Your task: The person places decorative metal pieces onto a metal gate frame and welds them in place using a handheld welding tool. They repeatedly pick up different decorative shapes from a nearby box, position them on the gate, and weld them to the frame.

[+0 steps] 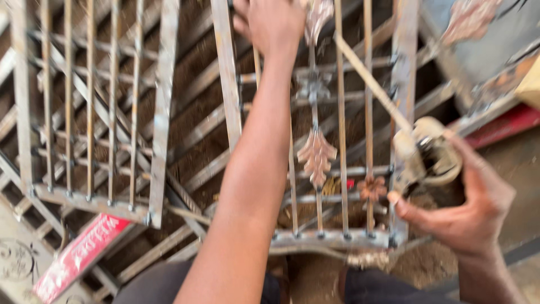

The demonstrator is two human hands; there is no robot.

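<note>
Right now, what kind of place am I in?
Probably a metal fabrication or welding yard: barred iron grilles with leaf ornaments lie stacked over dirt, and your right hand holds an electrode holder with a rod.

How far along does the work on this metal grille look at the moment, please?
Done: the grille frame already carries bars, leaf ornaments and a flower piece. In hand: the left hand steadies the upper grille while the right hand holds an electrode holder with its rod laid across the bars. What remains cannot be told; the picture is blurred.
</note>
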